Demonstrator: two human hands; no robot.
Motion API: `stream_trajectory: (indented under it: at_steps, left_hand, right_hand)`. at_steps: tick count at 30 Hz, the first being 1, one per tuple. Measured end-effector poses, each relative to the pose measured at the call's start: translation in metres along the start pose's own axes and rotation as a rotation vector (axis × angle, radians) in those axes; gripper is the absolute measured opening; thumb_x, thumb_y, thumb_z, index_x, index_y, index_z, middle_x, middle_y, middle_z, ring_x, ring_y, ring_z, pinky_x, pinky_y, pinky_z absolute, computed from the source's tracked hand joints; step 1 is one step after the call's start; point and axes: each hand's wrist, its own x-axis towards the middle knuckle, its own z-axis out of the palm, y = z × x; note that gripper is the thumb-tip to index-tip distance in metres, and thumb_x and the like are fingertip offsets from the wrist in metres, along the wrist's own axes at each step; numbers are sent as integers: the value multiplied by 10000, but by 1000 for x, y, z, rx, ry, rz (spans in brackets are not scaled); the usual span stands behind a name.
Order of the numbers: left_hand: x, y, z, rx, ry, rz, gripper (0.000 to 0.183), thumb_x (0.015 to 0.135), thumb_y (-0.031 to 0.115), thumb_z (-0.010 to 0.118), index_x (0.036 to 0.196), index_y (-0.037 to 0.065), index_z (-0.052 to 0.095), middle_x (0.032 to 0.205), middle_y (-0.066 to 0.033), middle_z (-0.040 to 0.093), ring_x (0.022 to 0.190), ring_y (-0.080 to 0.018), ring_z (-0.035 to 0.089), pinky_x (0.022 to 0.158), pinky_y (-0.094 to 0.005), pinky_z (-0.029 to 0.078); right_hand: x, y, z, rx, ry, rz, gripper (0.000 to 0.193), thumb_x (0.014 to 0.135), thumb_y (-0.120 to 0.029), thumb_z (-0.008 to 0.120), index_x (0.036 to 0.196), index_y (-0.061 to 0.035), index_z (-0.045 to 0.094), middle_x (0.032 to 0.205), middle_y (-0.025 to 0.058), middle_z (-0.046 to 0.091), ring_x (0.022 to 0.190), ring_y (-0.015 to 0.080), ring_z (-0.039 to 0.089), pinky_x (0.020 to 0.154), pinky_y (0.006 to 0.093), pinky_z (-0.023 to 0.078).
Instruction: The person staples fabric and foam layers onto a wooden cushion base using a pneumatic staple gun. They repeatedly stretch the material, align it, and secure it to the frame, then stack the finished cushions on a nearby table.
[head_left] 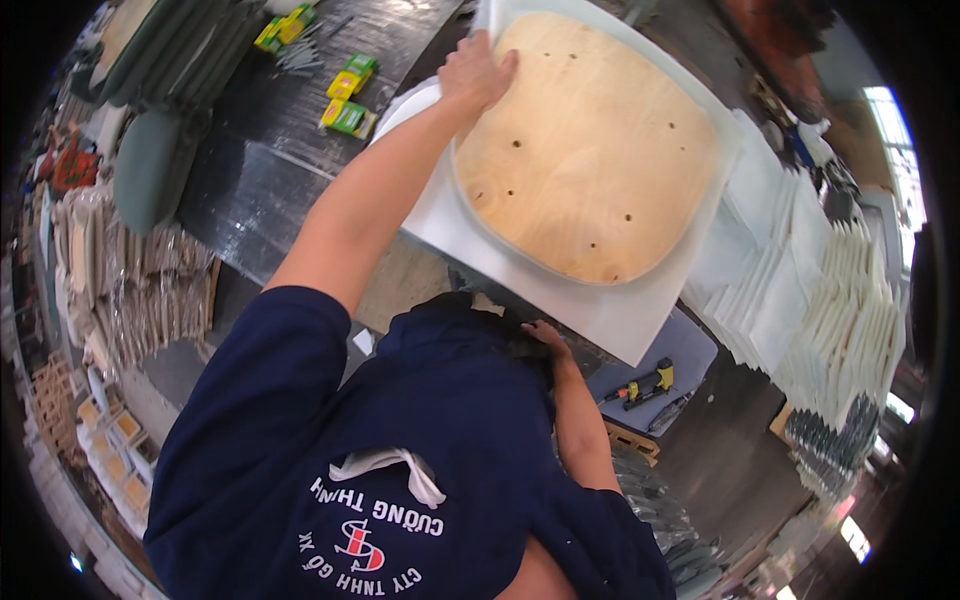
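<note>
A rounded plywood seat panel (590, 150) with several small holes lies on a white sheet (640, 315) over the table. My left hand (478, 74) grips its far left edge, the thumb on the wood and the fingers over the rim. At my waist, my right hand (545, 340) reaches into the dark fabric or a pouch there. Its fingertips are hidden, so whatever they touch does not show. Below the white sheet's near corner, a black and yellow staple gun (645, 385) rests on a grey-blue panel (690, 350).
Small yellow-green boxes (348, 118) and loose staple strips (300, 55) lie on the dark tabletop (255, 190). Grey-green curved panels (150, 170) stand at the left. White sheets (770, 260) are stacked at the right, and wrapped pale stacks (125, 280) stand far left.
</note>
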Motion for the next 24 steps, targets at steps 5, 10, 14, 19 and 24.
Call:
stream_trajectory:
  at_steps: [5, 10, 14, 19, 24]
  left_hand:
    - [-9, -11, -3, -15, -1, -44, 752, 990, 604, 586, 1485, 46, 491, 1379, -237, 602, 1266, -429, 622, 1051, -574, 488]
    - [-21, -20, -16, -12, 34, -70, 745, 990, 594, 589, 1477, 38, 495, 1382, -238, 599, 1278, -429, 611, 1044, -572, 487]
    - [-14, 6, 10, 2, 23, -12, 720, 992, 577, 599, 1461, 39, 505, 1363, -237, 613, 1279, -436, 608, 1030, -581, 488]
    - [-23, -32, -17, 62, 49, -113, 726, 992, 618, 570, 1449, 56, 512, 1389, -258, 623, 1284, -467, 629, 1070, -582, 486]
    - [-14, -15, 0, 29, 7, -60, 761, 1005, 611, 553, 1510, 48, 469, 1437, -261, 592, 1319, -461, 607, 1085, -609, 458]
  right_hand:
    - [-33, -26, 0, -128, 243, 195, 666, 990, -654, 546, 1317, -108, 744, 1316, 233, 723, 1242, 461, 667, 1081, 549, 504]
    - [-48, 66, 12, 428, 560, 110, 598, 991, -567, 551, 1128, -30, 775, 1039, 160, 798, 961, 403, 751, 872, 544, 581]
    - [-124, 153, -48, 1853, 755, -389, 500, 1102, -398, 511, 1445, -42, 582, 1445, 116, 659, 1304, 322, 630, 1071, 512, 526]
    - [-194, 54, -299, 1228, 1255, -75, 599, 1063, -496, 555, 1538, -133, 516, 1580, 84, 551, 1496, 237, 449, 1213, 576, 285]
    - [-176, -89, -401, 458, 1193, 171, 663, 1078, -548, 452, 1605, -146, 474, 1670, 139, 444, 1542, 339, 387, 1236, 599, 277]
